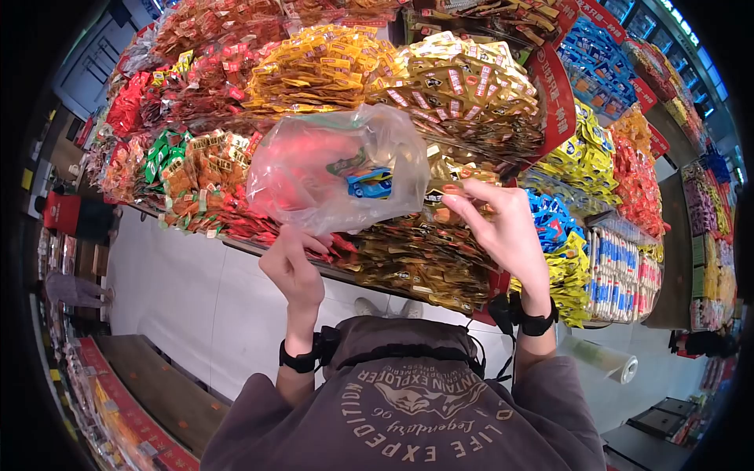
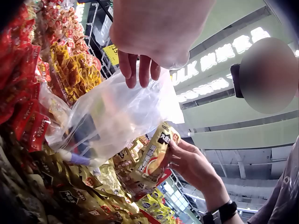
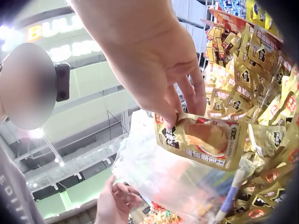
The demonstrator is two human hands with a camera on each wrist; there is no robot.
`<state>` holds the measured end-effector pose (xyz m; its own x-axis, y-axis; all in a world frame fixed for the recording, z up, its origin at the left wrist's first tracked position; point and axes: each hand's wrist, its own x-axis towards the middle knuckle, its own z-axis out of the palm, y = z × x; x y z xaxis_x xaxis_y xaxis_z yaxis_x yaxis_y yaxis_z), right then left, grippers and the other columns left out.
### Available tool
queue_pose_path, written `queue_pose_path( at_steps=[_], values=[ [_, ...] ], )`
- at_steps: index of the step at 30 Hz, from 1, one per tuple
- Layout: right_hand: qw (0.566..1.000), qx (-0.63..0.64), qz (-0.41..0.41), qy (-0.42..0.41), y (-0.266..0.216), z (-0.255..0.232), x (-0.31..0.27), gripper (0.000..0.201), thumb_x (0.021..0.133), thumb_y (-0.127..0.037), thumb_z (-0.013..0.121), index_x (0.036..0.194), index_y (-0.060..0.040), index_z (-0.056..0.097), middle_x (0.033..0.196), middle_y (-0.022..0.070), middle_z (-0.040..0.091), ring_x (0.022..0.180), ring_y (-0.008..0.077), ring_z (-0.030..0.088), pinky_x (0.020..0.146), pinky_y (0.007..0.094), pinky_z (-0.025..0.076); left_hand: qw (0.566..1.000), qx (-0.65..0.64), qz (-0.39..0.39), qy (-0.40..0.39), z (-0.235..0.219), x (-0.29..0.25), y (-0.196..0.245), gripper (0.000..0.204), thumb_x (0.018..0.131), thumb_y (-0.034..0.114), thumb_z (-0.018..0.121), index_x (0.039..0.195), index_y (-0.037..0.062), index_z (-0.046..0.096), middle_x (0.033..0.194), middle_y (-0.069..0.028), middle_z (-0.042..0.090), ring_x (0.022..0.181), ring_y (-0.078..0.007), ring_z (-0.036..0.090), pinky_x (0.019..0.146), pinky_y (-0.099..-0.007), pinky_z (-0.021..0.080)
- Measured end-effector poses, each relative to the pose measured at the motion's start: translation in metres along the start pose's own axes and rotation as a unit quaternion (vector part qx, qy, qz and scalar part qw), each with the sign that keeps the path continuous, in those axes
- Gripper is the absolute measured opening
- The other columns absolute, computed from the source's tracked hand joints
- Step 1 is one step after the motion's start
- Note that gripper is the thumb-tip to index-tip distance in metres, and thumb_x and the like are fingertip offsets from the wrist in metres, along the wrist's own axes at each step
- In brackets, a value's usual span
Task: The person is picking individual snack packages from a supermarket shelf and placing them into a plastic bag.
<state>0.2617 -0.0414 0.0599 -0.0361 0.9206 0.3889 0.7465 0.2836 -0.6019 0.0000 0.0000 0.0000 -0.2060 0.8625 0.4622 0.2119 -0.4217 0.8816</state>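
My left hand (image 1: 294, 267) holds the near edge of a clear plastic bag (image 1: 275, 184), its curled fingers (image 2: 145, 70) at the film in the left wrist view. Through the film show a blue packet (image 1: 369, 183) and something green beside it. Between the thumb and fingers of my right hand (image 1: 506, 231) is a gold snack packet (image 3: 201, 142), pinched by one end. It stands beside the bag's right side, over the heap of gold packets (image 1: 424, 255). The left wrist view shows the front of the packet (image 2: 156, 156), with a food picture on it.
Heaps of red packets (image 1: 212, 86), orange-yellow packets (image 1: 322, 67) and yellow packets (image 1: 581, 157) fill the stand around the bag. A red sign board (image 1: 554, 98) rises at the right. A rolled plastic sheet (image 1: 613, 361) lies low at the right.
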Motion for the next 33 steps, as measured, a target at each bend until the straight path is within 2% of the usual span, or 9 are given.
queue_pose_path(
  at_steps=[2, 3, 5, 8, 9, 14, 19, 26, 33],
  values=[
    [0.999, 0.024, 0.041, 0.022, -0.002, -0.007, -0.001, 0.024, 0.086, -0.016, 0.068, 0.076, 0.0029, 0.057, 0.061, 0.012, 0.057, 0.048, 0.0232, 0.048, 0.05, 0.0306, 0.04, 0.99, -0.044, 0.084, -0.108, 0.004, -0.006, -0.007, 0.042, 0.098, 0.022, 0.045, 0.07, -0.0046, 0.063, 0.063, -0.0089, 0.064, 0.06, -0.017, 0.062, 0.056, -0.0254, 0.045],
    [0.991, 0.105, 0.067, 0.046, -0.005, -0.012, -0.007, 0.02, 0.087, -0.013, 0.067, 0.078, 0.0032, 0.059, 0.058, 0.0073, 0.055, 0.049, 0.0127, 0.043, 0.049, 0.0282, 0.038, 0.989, -0.042, 0.083, -0.113, 0.006, -0.013, 0.0, 0.042, 0.098, 0.022, 0.045, 0.07, -0.0046, 0.063, 0.063, -0.0089, 0.064, 0.06, -0.017, 0.062, 0.056, -0.0254, 0.045],
    [0.966, 0.214, 0.126, 0.064, -0.001, -0.018, -0.009, 0.016, 0.088, -0.01, 0.066, 0.081, 0.003, 0.061, 0.06, 0.0, 0.057, 0.055, 0.0031, 0.043, 0.05, 0.0237, 0.037, 0.955, -0.022, 0.087, -0.282, 0.017, -0.021, 0.008, 0.042, 0.1, 0.021, 0.042, 0.074, -0.0059, 0.063, 0.074, -0.0117, 0.067, 0.066, -0.0158, 0.064, 0.063, -0.0242, 0.049],
    [0.934, 0.323, 0.132, 0.071, -0.005, -0.019, -0.011, 0.011, 0.09, -0.008, 0.065, 0.09, 0.0027, 0.063, 0.074, -0.0037, 0.061, 0.066, -0.0007, 0.047, 0.057, 0.0182, 0.039, 0.93, -0.095, -0.016, -0.354, 0.042, -0.029, 0.027, 0.03, 0.098, 0.019, 0.047, 0.102, -0.0068, 0.062, 0.092, -0.0131, 0.068, 0.074, -0.0164, 0.067, 0.063, -0.0255, 0.051],
    [0.916, 0.372, 0.129, 0.083, -0.006, -0.017, -0.011, 0.01, 0.09, -0.007, 0.064, 0.093, 0.0026, 0.063, 0.079, -0.0027, 0.063, 0.069, -0.0007, 0.049, 0.06, 0.0171, 0.04, 0.921, -0.157, -0.097, -0.344, 0.049, -0.033, 0.038, 0.023, 0.089, 0.011, 0.062, 0.106, -0.004, 0.061, 0.087, -0.0103, 0.07, 0.073, -0.0127, 0.067, 0.066, -0.024, 0.051],
    [0.859, 0.479, 0.154, 0.096, -0.015, -0.014, -0.024, 0.017, 0.091, -0.005, 0.062, 0.106, 0.0016, 0.058, 0.088, 0.0043, 0.068, 0.08, 0.0057, 0.062, 0.069, 0.0192, 0.049, 0.882, -0.257, -0.173, -0.354, 0.063, -0.045, 0.068, 0.019, 0.088, 0.003, 0.065, 0.104, -0.0052, 0.058, 0.086, -0.0101, 0.069, 0.067, -0.0118, 0.067, 0.058, -0.0211, 0.052],
    [0.852, 0.499, 0.136, 0.081, -0.014, -0.015, -0.045, 0.022, 0.088, -0.001, 0.066, 0.107, 0.0034, 0.056, 0.083, 0.0042, 0.065, 0.07, 0.0055, 0.06, 0.057, 0.0184, 0.049, 0.895, -0.283, -0.17, -0.299, 0.068, -0.056, 0.076, 0.017, 0.089, 0.001, 0.063, 0.102, -0.0053, 0.057, 0.083, -0.0102, 0.068, 0.062, -0.0114, 0.066, 0.053, -0.0203, 0.052],
    [0.872, 0.477, 0.075, 0.083, -0.003, -0.019, -0.057, 0.021, 0.086, 0.001, 0.067, 0.105, 0.0046, 0.059, 0.084, 0.0046, 0.066, 0.073, 0.0064, 0.062, 0.063, 0.0201, 0.051, 0.921, -0.275, -0.109, -0.252, 0.078, -0.074, 0.079, 0.017, 0.088, 0.001, 0.064, 0.103, -0.0052, 0.057, 0.084, -0.0108, 0.068, 0.061, -0.0124, 0.065, 0.05, -0.0211, 0.05],
    [0.865, 0.482, 0.085, 0.115, -0.002, -0.027, -0.068, 0.021, 0.085, 0.003, 0.066, 0.106, 0.0046, 0.06, 0.085, 0.0035, 0.065, 0.075, 0.0056, 0.061, 0.066, 0.0192, 0.05, 0.906, -0.302, -0.133, -0.266, 0.085, -0.083, 0.085, 0.016, 0.088, 0.001, 0.064, 0.101, -0.0048, 0.057, 0.082, -0.0101, 0.067, 0.058, -0.0126, 0.065, 0.049, -0.02, 0.048]
  ],
)
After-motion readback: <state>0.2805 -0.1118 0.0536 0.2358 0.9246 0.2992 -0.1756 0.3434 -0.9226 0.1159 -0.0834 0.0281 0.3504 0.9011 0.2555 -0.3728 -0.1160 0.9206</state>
